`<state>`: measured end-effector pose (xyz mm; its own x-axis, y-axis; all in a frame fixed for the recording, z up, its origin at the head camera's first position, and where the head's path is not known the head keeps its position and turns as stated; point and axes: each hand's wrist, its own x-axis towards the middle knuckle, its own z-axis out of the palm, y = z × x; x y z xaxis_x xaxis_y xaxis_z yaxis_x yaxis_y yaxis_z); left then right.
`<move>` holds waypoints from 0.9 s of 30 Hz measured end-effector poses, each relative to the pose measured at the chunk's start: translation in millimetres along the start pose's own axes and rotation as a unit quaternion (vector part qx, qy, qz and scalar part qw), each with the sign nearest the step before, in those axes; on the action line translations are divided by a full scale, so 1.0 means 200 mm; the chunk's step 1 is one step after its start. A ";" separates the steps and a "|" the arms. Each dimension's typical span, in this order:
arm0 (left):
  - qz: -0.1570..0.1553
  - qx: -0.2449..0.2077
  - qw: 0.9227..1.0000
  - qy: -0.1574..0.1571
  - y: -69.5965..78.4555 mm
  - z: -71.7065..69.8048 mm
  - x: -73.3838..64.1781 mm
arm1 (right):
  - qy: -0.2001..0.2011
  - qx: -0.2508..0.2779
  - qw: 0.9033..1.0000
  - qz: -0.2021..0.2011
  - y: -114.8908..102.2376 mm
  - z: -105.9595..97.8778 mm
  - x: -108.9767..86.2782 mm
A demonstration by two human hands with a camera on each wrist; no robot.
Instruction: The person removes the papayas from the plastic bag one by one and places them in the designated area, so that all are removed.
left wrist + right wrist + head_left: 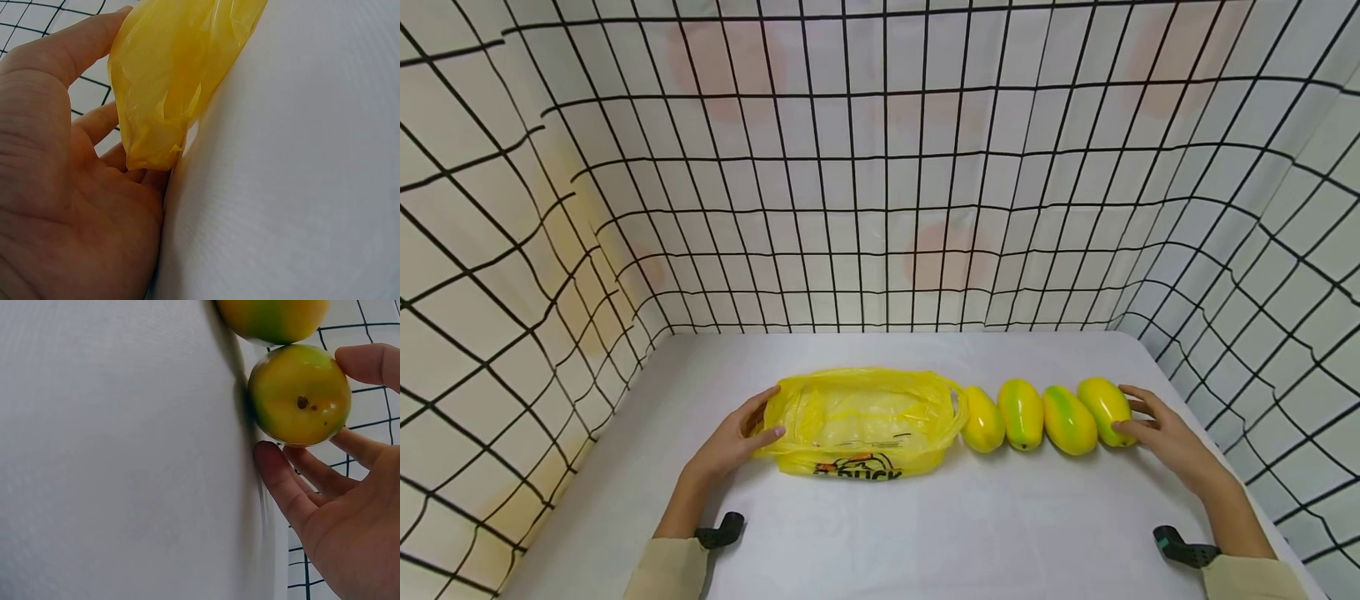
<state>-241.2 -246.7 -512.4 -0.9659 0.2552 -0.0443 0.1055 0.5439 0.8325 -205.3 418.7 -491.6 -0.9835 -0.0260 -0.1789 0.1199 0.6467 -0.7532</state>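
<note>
A yellow plastic bag (865, 417) with dark printing on its front lies flat. My left hand (737, 437) is at its left end, thumb against the near edge and fingers spread loosely behind; the left wrist view shows the bag's crumpled end (156, 134) between thumb and fingers. Right of the bag, several yellow-green mangoes stand in a row. The rightmost mango (1103, 408) has my right hand (1172, 437) beside it, thumb and relaxed fingertips touching its side. In the right wrist view, that mango (300, 394) shows its stem end.
The mango nearest the bag (982, 421) meets the bag's right handle loop. Two more mangoes, one (1021, 415) and another (1070, 421), lie between it and the rightmost. White cloth covers the table (925, 533). Black grid netting (887, 183) over white sheeting surrounds the back and sides.
</note>
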 end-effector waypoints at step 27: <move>0.005 0.010 1.000 0.002 0.00 0.00 0.00 | -0.003 0.023 1.000 0.009 0.03 0.01 0.02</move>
<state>-240.5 -246.2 -512.9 -0.9656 0.2576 -0.0341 0.1198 0.5578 0.8213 -207.5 421.2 -497.3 -0.9806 -0.0192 -0.1951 0.1429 0.6112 -0.7785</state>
